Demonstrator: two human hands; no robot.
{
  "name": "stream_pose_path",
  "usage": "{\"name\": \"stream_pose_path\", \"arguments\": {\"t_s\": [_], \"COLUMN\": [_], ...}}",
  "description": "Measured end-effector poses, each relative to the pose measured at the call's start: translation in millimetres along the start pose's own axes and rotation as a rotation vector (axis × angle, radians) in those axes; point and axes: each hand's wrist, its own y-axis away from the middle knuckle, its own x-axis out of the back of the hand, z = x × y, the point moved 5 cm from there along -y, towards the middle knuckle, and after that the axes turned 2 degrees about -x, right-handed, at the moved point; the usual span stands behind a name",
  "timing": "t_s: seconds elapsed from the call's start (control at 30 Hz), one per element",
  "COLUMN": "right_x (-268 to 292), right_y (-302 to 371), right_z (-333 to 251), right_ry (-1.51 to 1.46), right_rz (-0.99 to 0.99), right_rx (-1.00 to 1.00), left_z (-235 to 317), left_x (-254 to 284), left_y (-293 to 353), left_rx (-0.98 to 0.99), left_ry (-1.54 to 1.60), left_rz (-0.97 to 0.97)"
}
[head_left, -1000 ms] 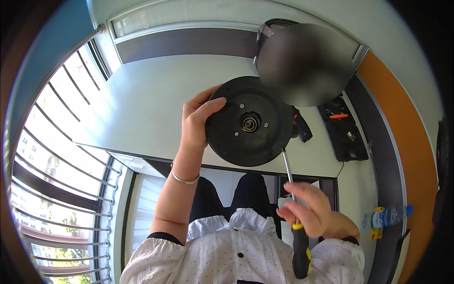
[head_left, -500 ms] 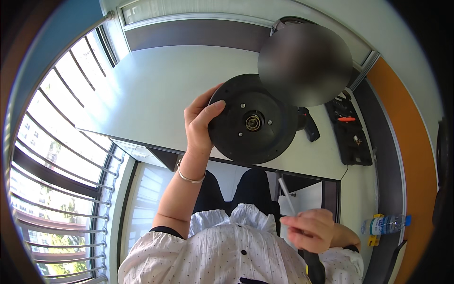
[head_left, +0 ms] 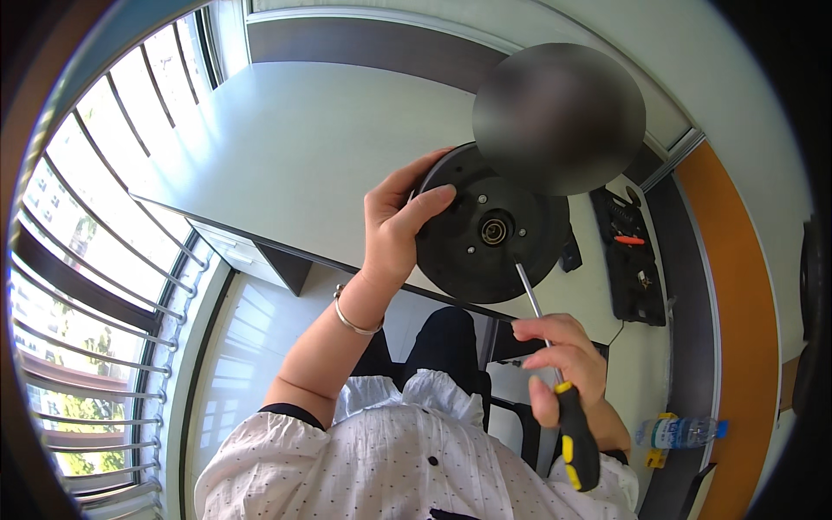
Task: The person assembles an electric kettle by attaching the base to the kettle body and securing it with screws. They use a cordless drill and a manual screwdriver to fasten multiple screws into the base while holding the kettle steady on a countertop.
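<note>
My left hand grips the left rim of a round black disc-shaped base, thumb on its face, holding it raised and tilted toward me at the desk's front edge. Three silver screws sit around the base's central hole, where a brass-coloured coil spring shows. In my right hand is a screwdriver with a black and yellow handle, its fingers loosely curled round it. The metal tip points up at the lower right of the base's face; whether it touches cannot be told. A blurred oval hides the base's upper right.
Behind the base lies a pale desk. A black open tool case with an orange-handled item rests at the right. A clear bottle with a blue cap lies farther down on the right. Barred windows run along the left.
My right hand has raised the screwdriver toward the base, its handle now in full view. The base and my left hand appear farther right in the picture, as the view has shifted.
</note>
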Motion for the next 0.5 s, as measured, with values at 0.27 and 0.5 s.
{"name": "stream_pose_path", "arguments": {"t_s": [0.27,0.5], "right_x": [-5,-15], "right_y": [-14,-20], "right_z": [-5,2], "right_ry": [-0.062,-0.042], "right_rz": [-0.049,-0.046], "right_rx": [0.025,0.023], "left_z": [-4,-5], "left_x": [-4,-1], "left_y": [-1,-2], "left_rx": [-0.002,0.02], "left_ry": [-0.015,-0.002], "left_rz": [-0.012,0.012]}}
